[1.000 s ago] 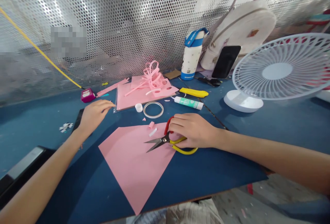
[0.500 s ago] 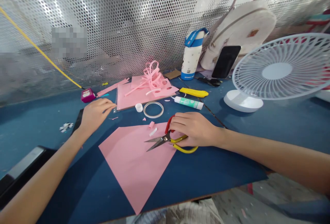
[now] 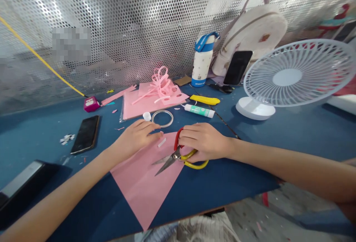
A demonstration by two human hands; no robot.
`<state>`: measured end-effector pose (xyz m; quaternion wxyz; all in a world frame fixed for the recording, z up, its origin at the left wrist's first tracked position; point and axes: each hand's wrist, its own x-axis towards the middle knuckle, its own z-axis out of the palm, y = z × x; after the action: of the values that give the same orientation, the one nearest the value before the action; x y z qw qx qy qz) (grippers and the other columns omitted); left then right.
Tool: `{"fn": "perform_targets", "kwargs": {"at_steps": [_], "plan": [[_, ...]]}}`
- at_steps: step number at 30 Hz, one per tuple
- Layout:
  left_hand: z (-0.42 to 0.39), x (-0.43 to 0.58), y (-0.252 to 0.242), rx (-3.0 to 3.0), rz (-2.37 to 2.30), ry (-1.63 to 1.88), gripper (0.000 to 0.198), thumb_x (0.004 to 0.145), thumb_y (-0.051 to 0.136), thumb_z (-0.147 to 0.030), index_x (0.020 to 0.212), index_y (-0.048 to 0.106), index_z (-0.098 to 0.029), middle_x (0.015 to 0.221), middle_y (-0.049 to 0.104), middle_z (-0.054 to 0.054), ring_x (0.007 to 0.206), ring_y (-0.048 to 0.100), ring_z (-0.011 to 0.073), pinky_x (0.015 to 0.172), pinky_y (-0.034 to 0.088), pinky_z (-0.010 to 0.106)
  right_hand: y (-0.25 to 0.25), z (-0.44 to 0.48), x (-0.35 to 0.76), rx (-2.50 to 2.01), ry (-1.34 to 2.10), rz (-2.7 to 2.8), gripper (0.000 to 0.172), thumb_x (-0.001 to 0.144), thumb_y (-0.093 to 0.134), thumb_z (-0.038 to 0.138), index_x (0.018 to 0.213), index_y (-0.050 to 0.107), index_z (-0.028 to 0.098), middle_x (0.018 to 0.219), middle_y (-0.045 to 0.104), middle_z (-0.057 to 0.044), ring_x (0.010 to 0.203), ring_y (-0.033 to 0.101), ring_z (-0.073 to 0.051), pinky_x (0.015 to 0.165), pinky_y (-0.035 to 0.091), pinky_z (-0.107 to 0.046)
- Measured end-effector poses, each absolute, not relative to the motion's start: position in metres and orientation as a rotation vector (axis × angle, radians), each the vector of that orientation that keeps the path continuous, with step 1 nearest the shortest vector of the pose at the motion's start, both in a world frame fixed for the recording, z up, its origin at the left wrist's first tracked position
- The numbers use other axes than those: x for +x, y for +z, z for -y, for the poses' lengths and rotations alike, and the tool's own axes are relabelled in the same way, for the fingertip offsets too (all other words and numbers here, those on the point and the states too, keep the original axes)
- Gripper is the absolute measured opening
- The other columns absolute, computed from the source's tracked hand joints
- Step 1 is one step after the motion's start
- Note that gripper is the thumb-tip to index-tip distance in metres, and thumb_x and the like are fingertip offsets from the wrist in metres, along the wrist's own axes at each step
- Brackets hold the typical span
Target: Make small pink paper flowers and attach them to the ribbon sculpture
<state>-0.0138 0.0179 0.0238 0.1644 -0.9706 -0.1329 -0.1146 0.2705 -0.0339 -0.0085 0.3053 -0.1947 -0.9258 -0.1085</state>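
Observation:
My right hand [image 3: 204,140] rests on the blue table, its fingers wrapped round the red and yellow handles of a pair of scissors [image 3: 178,156]. The blades lie on a large pink sheet of paper [image 3: 144,184]. My left hand [image 3: 137,136] lies on the far edge of that sheet, fingers bent and reaching toward a small pink scrap [image 3: 161,134] and a white scrap [image 3: 161,142]. Whether it holds anything I cannot see. A tape ring [image 3: 162,118] and a white cap [image 3: 147,115] sit just beyond it.
A black phone [image 3: 85,133] lies at left near a magenta tape measure [image 3: 90,104]. Behind are pink sheets with curled strips [image 3: 158,90], a glue tube [image 3: 199,111], a yellow knife [image 3: 205,100], a bottle [image 3: 202,61], a white bag [image 3: 250,30] and a white fan [image 3: 292,75]. A dark device [image 3: 22,182] sits at front left.
My left hand moved right from the black phone onto the far edge of the pink sheet, uncovering the phone. The right hand stays on the scissors. The camera shifted slightly.

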Motion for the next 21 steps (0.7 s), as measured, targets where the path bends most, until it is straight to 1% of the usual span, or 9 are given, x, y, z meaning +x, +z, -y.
{"fn": "perform_targets", "kwargs": {"at_steps": [3,5,8,13,16,19,21], "plan": [[-0.027,-0.003,0.027,-2.797,0.312,-0.262,0.024,0.105,0.05,-0.018,0.11,0.074,-0.021,0.126,0.073,0.01,0.113,0.067,0.0258,0.097,0.048,0.041,-0.009,0.032,0.271,-0.509,-0.291,2.461,0.021,0.096,0.063,0.04,0.095,0.061,0.019,0.083,0.068,-0.002,0.076,0.055,-0.017,0.061,0.032,-0.03],[-0.036,0.001,0.03,-2.834,0.245,-0.237,0.02,0.103,0.054,-0.017,0.103,0.074,-0.019,0.121,0.075,0.009,0.112,0.067,0.0256,0.094,0.049,0.04,-0.009,0.029,0.272,-0.518,-0.29,2.455,0.022,0.096,0.063,0.041,0.094,0.062,0.019,0.082,0.068,-0.002,0.075,0.056,-0.016,0.061,0.032,-0.03],[-0.047,0.004,0.032,-2.883,0.173,-0.219,0.015,0.1,0.058,-0.014,0.097,0.072,-0.017,0.11,0.078,0.007,0.105,0.069,0.0244,0.09,0.049,0.038,-0.009,0.026,0.273,-0.538,-0.266,2.429,0.022,0.094,0.065,0.04,0.092,0.062,0.019,0.081,0.068,-0.001,0.074,0.056,-0.016,0.06,0.032,-0.03],[-0.049,0.002,0.031,-3.035,0.342,-0.333,0.009,0.097,0.064,-0.019,0.093,0.072,-0.02,0.099,0.079,0.004,0.093,0.071,0.0217,0.083,0.049,0.035,-0.011,0.025,0.274,-0.546,-0.197,2.401,0.019,0.092,0.068,0.037,0.09,0.062,0.019,0.081,0.068,-0.001,0.073,0.057,-0.016,0.06,0.033,-0.029],[-0.04,0.0,0.026,-3.177,0.542,-0.582,0.008,0.094,0.066,-0.017,0.093,0.073,-0.021,0.094,0.08,0.004,0.086,0.072,0.0194,0.08,0.052,0.033,-0.009,0.026,0.275,-0.626,-0.043,2.362,0.022,0.09,0.071,0.038,0.088,0.062,0.018,0.081,0.068,-0.002,0.071,0.057,-0.015,0.061,0.035,-0.027],[-0.029,0.0,0.02,-3.297,0.844,-1.006,0.01,0.088,0.069,-0.013,0.094,0.075,-0.019,0.097,0.082,0.006,0.09,0.074,0.0193,0.083,0.057,0.031,-0.004,0.03,0.274,-0.73,0.344,2.25,0.025,0.092,0.069,0.038,0.082,0.059,0.017,0.075,0.061,0.0,0.064,0.051,-0.011,0.057,0.036,-0.023],[-0.022,0.001,0.014,-3.308,1.124,-1.232,0.015,0.085,0.067,-0.01,0.094,0.076,-0.018,0.096,0.082,0.007,0.086,0.076,0.019,0.077,0.059,0.029,-0.001,0.033,0.273,-0.794,0.663,2.105,0.031,0.092,0.066,0.04,0.075,0.054,0.017,0.066,0.051,0.003,0.057,0.044,-0.008,0.052,0.034,-0.021]]}}
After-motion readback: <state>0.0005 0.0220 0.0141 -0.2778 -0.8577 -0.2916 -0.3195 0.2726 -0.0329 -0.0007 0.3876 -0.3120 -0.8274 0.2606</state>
